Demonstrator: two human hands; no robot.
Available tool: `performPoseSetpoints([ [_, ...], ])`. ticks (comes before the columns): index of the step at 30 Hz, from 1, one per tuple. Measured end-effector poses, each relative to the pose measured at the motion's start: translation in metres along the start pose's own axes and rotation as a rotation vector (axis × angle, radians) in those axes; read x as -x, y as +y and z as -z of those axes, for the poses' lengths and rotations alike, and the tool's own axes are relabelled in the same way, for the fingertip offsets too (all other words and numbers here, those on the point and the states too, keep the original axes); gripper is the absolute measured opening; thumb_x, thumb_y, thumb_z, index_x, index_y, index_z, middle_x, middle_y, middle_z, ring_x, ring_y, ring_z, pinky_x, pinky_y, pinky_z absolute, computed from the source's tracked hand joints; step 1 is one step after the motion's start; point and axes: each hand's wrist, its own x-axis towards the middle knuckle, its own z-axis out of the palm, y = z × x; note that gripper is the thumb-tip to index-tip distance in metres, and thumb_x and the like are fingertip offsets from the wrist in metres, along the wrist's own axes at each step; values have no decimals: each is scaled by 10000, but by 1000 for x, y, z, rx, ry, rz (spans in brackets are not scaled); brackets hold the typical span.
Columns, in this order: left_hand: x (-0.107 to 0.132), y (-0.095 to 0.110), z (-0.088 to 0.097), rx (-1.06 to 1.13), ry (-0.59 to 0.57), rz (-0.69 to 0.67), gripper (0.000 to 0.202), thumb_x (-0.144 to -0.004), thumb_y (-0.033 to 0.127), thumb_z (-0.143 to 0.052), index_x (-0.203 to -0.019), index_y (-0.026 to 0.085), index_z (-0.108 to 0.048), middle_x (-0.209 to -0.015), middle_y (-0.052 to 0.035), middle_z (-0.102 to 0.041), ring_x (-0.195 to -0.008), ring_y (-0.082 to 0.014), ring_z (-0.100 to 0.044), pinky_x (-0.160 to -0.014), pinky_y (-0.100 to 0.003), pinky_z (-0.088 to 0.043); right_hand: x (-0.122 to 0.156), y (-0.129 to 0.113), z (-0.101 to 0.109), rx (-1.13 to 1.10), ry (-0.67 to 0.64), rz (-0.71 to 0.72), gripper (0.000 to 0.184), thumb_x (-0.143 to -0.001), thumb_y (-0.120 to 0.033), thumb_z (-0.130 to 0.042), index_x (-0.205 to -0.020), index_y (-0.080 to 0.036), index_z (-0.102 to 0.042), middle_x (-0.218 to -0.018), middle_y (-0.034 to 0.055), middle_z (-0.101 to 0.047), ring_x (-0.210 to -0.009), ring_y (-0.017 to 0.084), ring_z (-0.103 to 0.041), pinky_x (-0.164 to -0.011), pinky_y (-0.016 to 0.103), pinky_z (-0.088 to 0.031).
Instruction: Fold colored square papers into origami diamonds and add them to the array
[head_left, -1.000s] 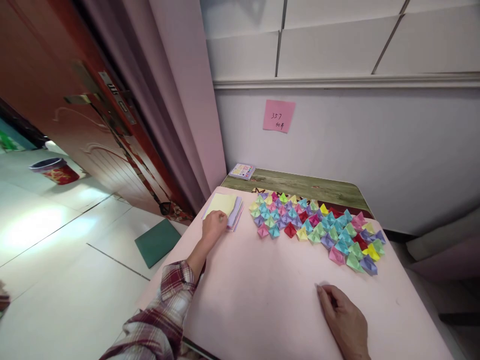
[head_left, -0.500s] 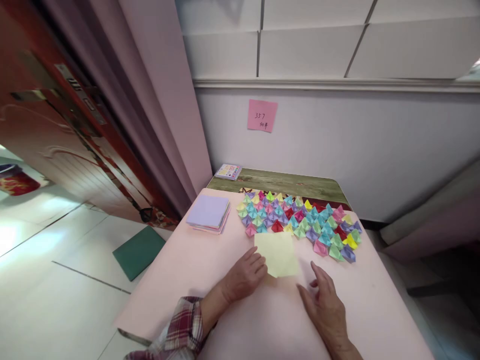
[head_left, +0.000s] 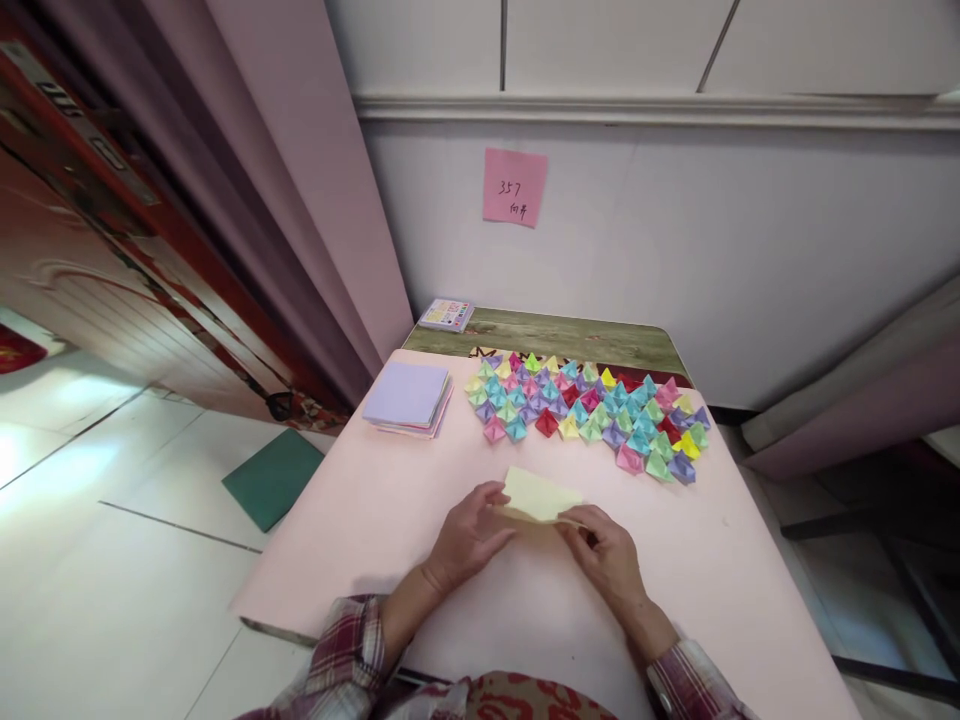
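Observation:
A pale yellow paper sheet [head_left: 541, 496] is held just above the pink tabletop [head_left: 375, 520], its near edge lifted. My left hand [head_left: 471, 535] pinches its left end, fingers closed on the paper. My right hand [head_left: 606, 552] pinches the right end the same way. Beyond the sheet lies a spread of several small folded paper shapes [head_left: 585, 410] in many colours. A stack of square papers [head_left: 409, 396] with a lilac sheet on top sits at the table's far left.
A small printed packet [head_left: 446, 314] lies on the wooden surface [head_left: 570, 335] behind the pink table, against the wall. A pink note [head_left: 514, 187] is stuck to the wall. A green mat [head_left: 274, 477] lies on the tiled floor at left.
My left hand took the yellow sheet from the stack and carried it to the table's middle. My right hand joined it, and both now grip the sheet with its near edge raised.

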Motion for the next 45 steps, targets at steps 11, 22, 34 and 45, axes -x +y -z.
performPoseSetpoints([
  [11,-18,-17,-11,-177,-168,-286,174,-827,146,-549,-907,217,-686,-921,-69,-706,-928,-215,-564,-906,-411,-393,14,2,-1,93,50,56,396,-767,-68,-455,-1011,-239,-717,-1101,61,-669,-923,186,-670,-719,278,-553],
  [22,-13,-13,-14,-272,-243,-391,269,-883,422,-561,-980,202,-683,-860,-91,-622,-848,-217,-529,-841,-399,-405,16,-2,-3,218,37,147,454,-755,-64,-517,-1112,-276,-699,-1204,56,-631,-988,197,-650,-794,312,-550],
  [34,-33,41,-14,893,76,680,426,-726,451,-746,-989,120,-696,-844,-87,-739,-738,-233,-688,-668,-332,-540,-15,-62,18,-662,67,-448,396,-793,-571,-652,-912,-193,-668,-737,38,-700,-687,216,-660,-561,293,-535],
  [45,-38,58,-23,1017,219,761,479,-693,480,-763,-987,110,-684,-865,-101,-749,-746,-232,-701,-652,-307,-536,-7,-75,3,-43,289,-164,359,-859,-422,-604,-1137,-195,-616,-1037,116,-704,-931,270,-667,-788,382,-548],
])
